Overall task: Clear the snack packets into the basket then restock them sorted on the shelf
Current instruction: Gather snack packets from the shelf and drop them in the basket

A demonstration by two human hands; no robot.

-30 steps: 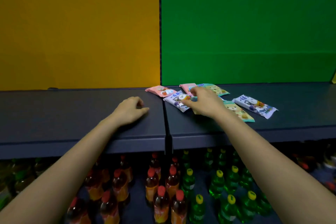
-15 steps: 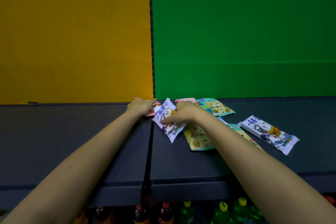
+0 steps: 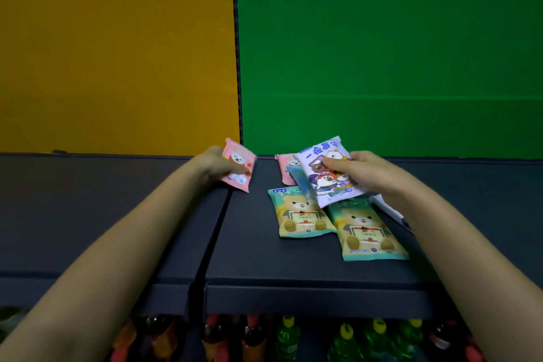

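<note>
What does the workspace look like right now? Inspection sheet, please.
Surface: dark shelf, seam between two boards.
Job's things: pink packet and white packet held up off the shelf; second pink packet at the back; left bear packet and right bear packet lie flat; basket not in view.
Clutter: nothing seen.
Grippers: left hand grips pink packet; right hand grips white packet.
Cables: nothing seen.
Surroundings: yellow panel, green panel behind; bottles below.

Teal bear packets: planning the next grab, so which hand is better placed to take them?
Probably right. The right hand, holding the purple-white packet, sits just behind both teal bear packets; the left hand, holding a pink packet, is across the shelf seam.
</note>
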